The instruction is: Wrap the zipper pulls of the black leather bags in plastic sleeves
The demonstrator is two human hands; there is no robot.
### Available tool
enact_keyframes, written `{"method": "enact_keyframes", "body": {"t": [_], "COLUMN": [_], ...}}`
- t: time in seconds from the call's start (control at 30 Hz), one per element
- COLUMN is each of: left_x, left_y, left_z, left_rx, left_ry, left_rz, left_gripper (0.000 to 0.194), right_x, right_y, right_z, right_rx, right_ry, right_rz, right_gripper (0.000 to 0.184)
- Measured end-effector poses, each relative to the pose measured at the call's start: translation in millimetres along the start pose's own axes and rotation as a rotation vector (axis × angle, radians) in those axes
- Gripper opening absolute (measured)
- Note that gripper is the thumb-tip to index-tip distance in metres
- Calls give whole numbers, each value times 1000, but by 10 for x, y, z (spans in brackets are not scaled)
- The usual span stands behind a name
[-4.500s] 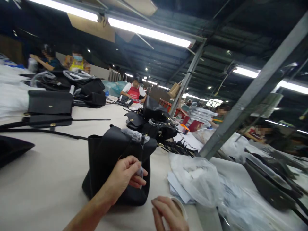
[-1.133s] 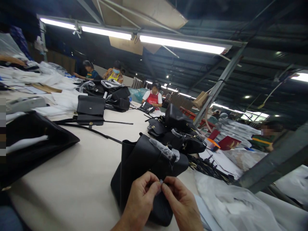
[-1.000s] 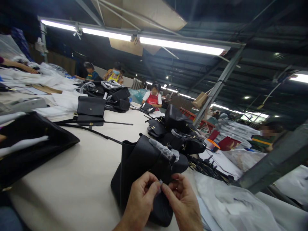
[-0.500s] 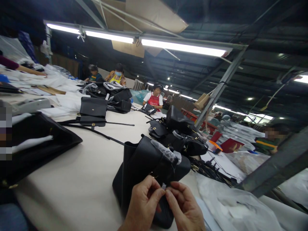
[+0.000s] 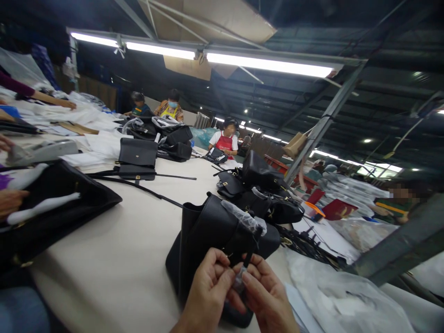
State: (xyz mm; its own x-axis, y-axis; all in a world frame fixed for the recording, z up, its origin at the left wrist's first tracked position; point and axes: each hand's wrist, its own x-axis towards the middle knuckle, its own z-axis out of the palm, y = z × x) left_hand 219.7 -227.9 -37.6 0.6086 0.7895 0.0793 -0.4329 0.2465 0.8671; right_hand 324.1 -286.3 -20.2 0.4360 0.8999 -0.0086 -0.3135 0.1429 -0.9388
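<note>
A black leather handbag (image 5: 208, 231) stands upright on the pale table (image 5: 138, 259) before me. Thin clear plastic wrap (image 5: 243, 217) covers its top handle. From there a narrow black strap (image 5: 249, 256) hangs down the front, its lower end bundled in a small piece of clear plastic (image 5: 239, 279). My left hand (image 5: 212, 289) pinches this piece from the left, thumb against fingers. My right hand (image 5: 266, 292) is closed around the strap end and the plastic from the other side. Both hands hide part of the bag's lower front.
At left, a co-worker's hand (image 5: 12, 203) touches a large open black bag (image 5: 79, 185) with white padding. A flat black bag (image 5: 138, 155) with long straps lies behind. Black bags (image 5: 256, 180) are piled beyond mine. White plastic bags (image 5: 347, 291) and a slanting metal post (image 5: 402, 240) are right.
My right hand has come from the table's right side to join the left at the strap. The wrapped strap end now shows more between my fingers. A co-worker's hands have appeared at left.
</note>
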Motion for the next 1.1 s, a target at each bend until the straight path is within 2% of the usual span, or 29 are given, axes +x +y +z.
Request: {"method": "enact_keyframes", "body": {"t": [0.23,0.43,0.53,0.67,0.77,0.87,0.97,1.1], "left_x": [14,-22,-19,4,20,30,31,-1], "left_y": [147,238,211,156,138,137,134,126], "left_z": [-35,0,9,7,-9,-23,-30,-62], "left_rx": [-228,-246,-245,-157,-45,10,46,162], "left_ry": [-123,-165,-137,-55,-22,-5,-16,-99], "left_rz": [-227,-383,-391,-309,-249,-231,-213,-201], "left_gripper": [43,44,45,41,37,33,28,18], "right_x": [43,165,195,183,125,30,-66,-151], "right_y": [-80,-21,-16,-52,-89,-69,18,109], "right_z": [-19,-83,-146,-273,-338,-341,-317,-311], "right_rx": [101,150,111,78,37,-163,-282,-265], "right_ry": [-223,-362,-370,-390,-300,-196,-167,-167], "right_rz": [85,77,93,98,6,-35,-10,-8], "right_gripper": [61,53,50,65,68,52,32,30]}}
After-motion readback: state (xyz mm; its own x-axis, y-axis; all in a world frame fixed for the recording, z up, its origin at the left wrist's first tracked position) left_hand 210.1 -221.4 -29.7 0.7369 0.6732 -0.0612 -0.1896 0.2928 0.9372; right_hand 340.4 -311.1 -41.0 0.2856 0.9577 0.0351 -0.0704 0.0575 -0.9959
